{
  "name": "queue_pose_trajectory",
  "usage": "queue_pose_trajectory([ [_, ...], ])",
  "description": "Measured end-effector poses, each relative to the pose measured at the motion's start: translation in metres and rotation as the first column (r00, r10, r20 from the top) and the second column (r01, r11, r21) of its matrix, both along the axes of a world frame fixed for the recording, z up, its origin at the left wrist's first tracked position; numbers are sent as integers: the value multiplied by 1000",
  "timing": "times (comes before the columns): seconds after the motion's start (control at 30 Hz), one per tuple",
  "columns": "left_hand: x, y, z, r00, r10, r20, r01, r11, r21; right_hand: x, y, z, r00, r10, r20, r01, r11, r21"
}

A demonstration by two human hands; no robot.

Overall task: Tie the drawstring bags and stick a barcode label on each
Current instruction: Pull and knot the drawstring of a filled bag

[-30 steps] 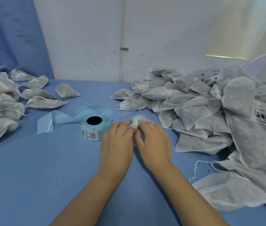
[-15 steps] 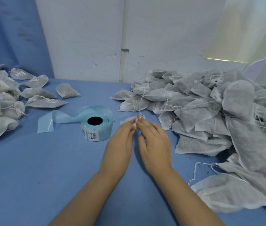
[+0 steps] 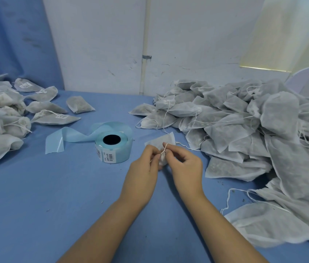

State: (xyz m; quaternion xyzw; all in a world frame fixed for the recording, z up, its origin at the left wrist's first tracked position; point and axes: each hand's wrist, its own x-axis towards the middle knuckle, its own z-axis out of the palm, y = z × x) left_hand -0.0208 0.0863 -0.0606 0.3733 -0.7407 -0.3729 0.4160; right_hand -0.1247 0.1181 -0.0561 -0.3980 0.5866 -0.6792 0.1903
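Tying step: your left hand (image 3: 143, 165) pinches the bag (image 3: 166, 139) at its gathered neck, your right hand (image 3: 185, 165) pinches the string (image 3: 164, 149), bag at 3 o'clock just beside the label roll (image 3: 114, 149); next, I judge, cinch the knot, then peel a label.

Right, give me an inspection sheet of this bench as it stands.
Surface: blue cloth-covered table, flecked with dark crumbs.
Job's things: small white fabric drawstring bag between the hands; pale blue roll of barcode labels left of it; heap of grey-white bags with loose strings at right; labelled bags far left.
Clutter: loose pale blue backing strip trailing from the roll.
Grippers: left hand pinches the bag's neck; right hand pinches its white drawstring.
Cables: nothing seen.
Surroundings: white wall with vertical white pipe; blue drape at left.
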Motion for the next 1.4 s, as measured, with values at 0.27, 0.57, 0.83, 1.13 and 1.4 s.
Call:
queue_pose_trajectory([
  [0.27, 2, -1, 3, 995, 64, -78, -55, 993, 107, -2, -2, 3, 982, 106, 155, -106, 994, -6],
  [0.57, 2, -2, 4, 964, 183, -192, -164, 980, 112, 3, 0, 5, 975, 164, -149, -148, 983, 109],
  [0.83, 0, 0, 0, 977, 137, -163, -141, 990, -11, 11, -2, 0, 904, -6, -427, 55, 993, 103],
  [1.13, 0, -3, 5, 893, 7, -451, 73, 984, 160, 12, -2, 5, 993, 115, -8, -114, 991, 71],
  [1.4, 5, -12, 2, 953, 1, -303, 20, 997, 68, 5, -2, 9, 911, 237, 338, -266, 963, 42],
])
